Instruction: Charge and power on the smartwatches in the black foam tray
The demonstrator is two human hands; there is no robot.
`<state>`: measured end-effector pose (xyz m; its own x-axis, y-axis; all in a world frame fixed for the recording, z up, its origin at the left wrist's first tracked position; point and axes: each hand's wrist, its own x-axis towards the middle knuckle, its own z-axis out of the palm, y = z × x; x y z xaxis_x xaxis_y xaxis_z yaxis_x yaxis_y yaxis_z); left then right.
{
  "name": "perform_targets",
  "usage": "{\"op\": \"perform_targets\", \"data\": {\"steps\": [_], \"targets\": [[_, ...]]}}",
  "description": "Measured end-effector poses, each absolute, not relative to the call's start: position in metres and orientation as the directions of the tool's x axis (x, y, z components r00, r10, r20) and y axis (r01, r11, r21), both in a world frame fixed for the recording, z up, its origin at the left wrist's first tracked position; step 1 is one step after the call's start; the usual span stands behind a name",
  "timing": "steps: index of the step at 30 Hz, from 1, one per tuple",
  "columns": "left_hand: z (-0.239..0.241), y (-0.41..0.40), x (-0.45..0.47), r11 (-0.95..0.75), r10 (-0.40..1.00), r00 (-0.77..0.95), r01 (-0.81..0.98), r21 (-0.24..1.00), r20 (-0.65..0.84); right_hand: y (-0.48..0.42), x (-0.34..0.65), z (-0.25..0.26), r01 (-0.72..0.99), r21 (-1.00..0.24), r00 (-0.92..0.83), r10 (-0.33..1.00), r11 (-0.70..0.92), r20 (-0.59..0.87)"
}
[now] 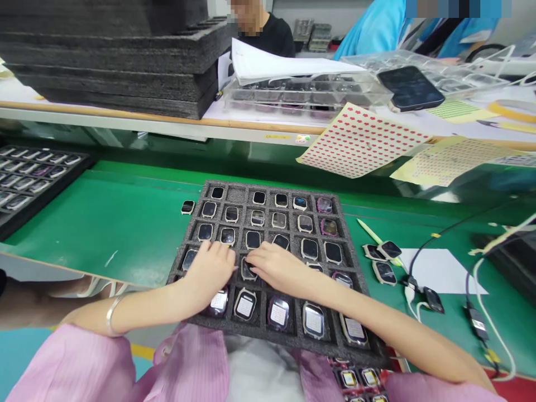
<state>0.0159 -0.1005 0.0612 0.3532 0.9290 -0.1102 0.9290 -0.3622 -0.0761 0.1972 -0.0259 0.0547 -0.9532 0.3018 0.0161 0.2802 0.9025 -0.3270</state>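
Note:
A black foam tray (276, 318) with square compartments lies before me, most of them holding a smartwatch body without a strap. My left hand (213, 269) reaches over the left-middle compartments, its fingers curled down; whatever lies under them is hidden. Close beside it, my right hand (278, 269) has its fingertips bent onto a smartwatch (248, 270) in a middle compartment and partly covers it. In the front row, the smartwatches (245, 305) have lit white screens, while those farther back, such as one smartwatch (253, 240), look dark.
A loose watch (188, 207) lies left of the tray; several watches (384, 272) and a green pen (367, 231) lie right, near cables (477, 324). Another filled tray (37, 173) is far left. Stacked foam trays (125, 72) and a phone (410, 87) occupy the shelf. A person (268, 30) is behind.

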Motion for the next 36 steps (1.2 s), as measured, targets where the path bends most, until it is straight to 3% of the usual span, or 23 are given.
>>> {"op": "perform_targets", "data": {"steps": [3, 6, 8, 11, 13, 15, 17, 19, 24, 27, 30, 36], "targets": [[0.050, -0.104, -0.003, -0.287, 0.948, 0.275, 0.956, -0.057, -0.159, -0.044, 0.180, 0.042, 0.429, -0.181, -0.901, 0.434, 0.885, -0.011], [0.035, -0.106, -0.012, -0.185, 0.968, 0.201, 0.976, 0.117, -0.148, -0.050, 0.175, 0.040, 0.550, -0.211, -0.829, 0.559, 0.808, -0.019], [0.029, -0.107, -0.018, -0.135, 0.972, 0.193, 0.928, 0.347, -0.137, -0.050, 0.178, 0.043, 0.520, -0.324, -0.840, 0.542, 0.790, -0.026], [0.027, -0.108, -0.028, -0.102, 0.957, 0.262, 0.709, 0.698, -0.126, -0.047, 0.187, 0.048, 0.369, -0.598, -0.868, 0.494, 0.712, 0.052], [0.031, -0.107, -0.033, -0.062, 0.955, 0.279, 0.515, 0.855, -0.099, -0.044, 0.191, 0.052, 0.287, -0.781, -0.833, 0.547, 0.555, 0.083], [0.038, -0.103, -0.035, 0.025, 0.967, 0.238, 0.275, 0.961, -0.093, -0.039, 0.192, 0.058, 0.240, -0.927, -0.760, 0.650, 0.287, 0.005], [0.046, -0.095, -0.036, 0.131, 0.978, 0.163, 0.021, 0.991, -0.133, -0.033, 0.192, 0.066, 0.209, -0.978, -0.672, 0.730, 0.023, -0.126], [0.053, -0.084, -0.034, 0.195, 0.979, 0.091, -0.183, 0.964, -0.181, -0.028, 0.191, 0.073, 0.176, -0.975, -0.608, 0.763, -0.138, -0.218], [0.055, -0.061, -0.024, 0.260, 0.965, 0.124, -0.399, 0.879, -0.229, -0.024, 0.195, 0.073, 0.025, -0.933, -0.662, 0.693, -0.360, -0.285], [0.051, -0.058, -0.016, 0.265, 0.964, 0.134, -0.420, 0.868, -0.229, -0.024, 0.199, 0.065, -0.076, -0.906, -0.683, 0.683, -0.417, -0.257], [0.050, -0.060, -0.010, 0.251, 0.966, 0.156, -0.365, 0.897, -0.207, -0.023, 0.201, 0.061, -0.063, -0.924, -0.693, 0.683, -0.376, -0.231], [0.049, -0.064, -0.008, 0.133, 0.987, 0.098, -0.026, 0.991, -0.130, -0.019, 0.203, 0.065, -0.045, -0.943, -0.776, 0.605, -0.331, -0.175]]}}
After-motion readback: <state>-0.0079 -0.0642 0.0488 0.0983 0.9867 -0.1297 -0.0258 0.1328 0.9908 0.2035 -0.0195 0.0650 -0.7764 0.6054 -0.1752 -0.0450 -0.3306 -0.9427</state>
